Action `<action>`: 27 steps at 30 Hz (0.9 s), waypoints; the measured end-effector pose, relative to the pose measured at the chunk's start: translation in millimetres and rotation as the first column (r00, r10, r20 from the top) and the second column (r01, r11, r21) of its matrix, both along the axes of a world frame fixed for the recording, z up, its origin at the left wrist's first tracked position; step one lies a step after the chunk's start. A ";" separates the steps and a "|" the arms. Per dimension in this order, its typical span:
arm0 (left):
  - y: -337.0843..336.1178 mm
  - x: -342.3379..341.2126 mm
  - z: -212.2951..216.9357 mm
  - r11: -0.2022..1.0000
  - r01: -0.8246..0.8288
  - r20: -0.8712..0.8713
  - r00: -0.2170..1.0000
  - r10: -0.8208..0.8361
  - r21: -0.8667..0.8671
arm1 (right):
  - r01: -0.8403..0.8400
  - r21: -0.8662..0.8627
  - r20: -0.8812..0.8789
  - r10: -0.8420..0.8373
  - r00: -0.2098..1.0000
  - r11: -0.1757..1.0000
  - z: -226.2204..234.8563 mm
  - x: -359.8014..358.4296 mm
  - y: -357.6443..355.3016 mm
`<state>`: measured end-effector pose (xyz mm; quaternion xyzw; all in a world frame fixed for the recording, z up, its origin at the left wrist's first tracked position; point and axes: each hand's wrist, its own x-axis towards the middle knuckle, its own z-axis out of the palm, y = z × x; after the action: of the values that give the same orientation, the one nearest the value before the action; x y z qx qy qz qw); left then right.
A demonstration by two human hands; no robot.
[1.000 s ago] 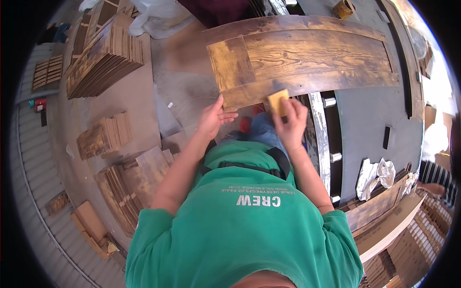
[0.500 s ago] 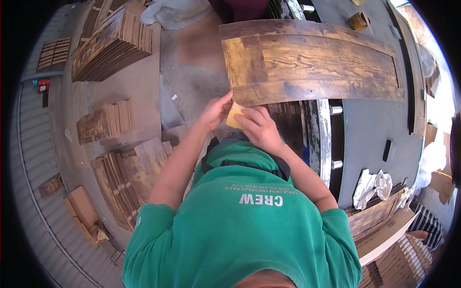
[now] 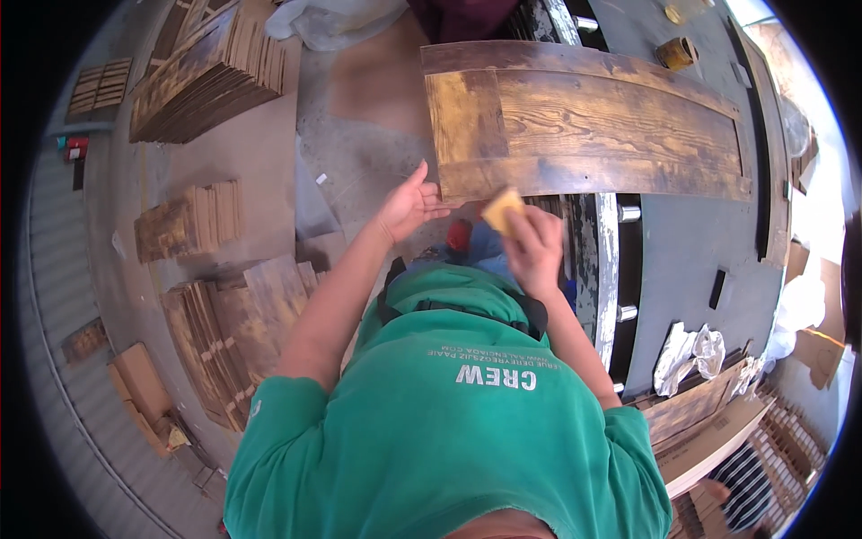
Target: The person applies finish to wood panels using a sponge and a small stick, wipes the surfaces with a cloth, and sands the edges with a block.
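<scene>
A large dark-stained wooden board (image 3: 611,126) lies across a grey work stand in front of me. My right hand (image 3: 532,247) grips a small yellow sponge block (image 3: 501,208) against the board's near edge, close to its left end. My left hand (image 3: 409,205) is open with fingers spread, just left of the board's near left corner and almost touching it. My green shirt fills the lower middle of the view.
Stacks of stained wooden boards (image 3: 202,67) lie on the floor at left, with smaller piles (image 3: 189,220) below them. A crumpled white rag (image 3: 687,355) rests on the grey stand (image 3: 691,260). Another person's hand and striped sleeve (image 3: 732,490) show at the lower right. A small can (image 3: 675,52) sits beyond the board.
My right hand has carried the sponge from the board's left corner rightward along the near edge. My left hand has come away from it and spread open.
</scene>
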<state>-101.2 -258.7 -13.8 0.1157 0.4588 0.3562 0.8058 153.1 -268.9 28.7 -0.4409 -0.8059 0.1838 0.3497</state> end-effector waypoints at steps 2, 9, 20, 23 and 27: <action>-0.1 1.3 1.8 1.000 0.011 -0.002 1.000 -0.011 0.016 | 0.104 0.024 0.025 -0.105 0.994 0.994 -1.3 5.5 -0.8; 2.0 2.7 0.0 0.998 -0.037 0.071 0.997 0.041 -0.060 | -0.293 -0.052 -0.017 0.292 0.956 0.955 3.6 -46.6 12.7; -5.2 3.4 1.1 0.997 -0.079 0.152 0.985 0.080 -0.011 | -0.053 -0.033 0.000 0.053 0.999 0.998 12.5 -2.1 10.3; -13.6 4.2 -15.7 0.991 -0.129 0.266 0.955 0.134 -0.034 | -0.317 -0.036 -0.028 0.316 0.948 0.948 21.3 -24.2 24.8; -19.0 19.7 -1.8 0.907 -0.370 0.295 0.860 0.416 -0.201 | -0.573 -0.041 0.137 0.572 0.808 0.819 31.0 -71.3 60.3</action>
<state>-81.6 -277.7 -15.6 -0.0977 0.3539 0.4954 0.7873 81.8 -208.6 59.7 -0.1894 -0.9244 0.2475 0.2199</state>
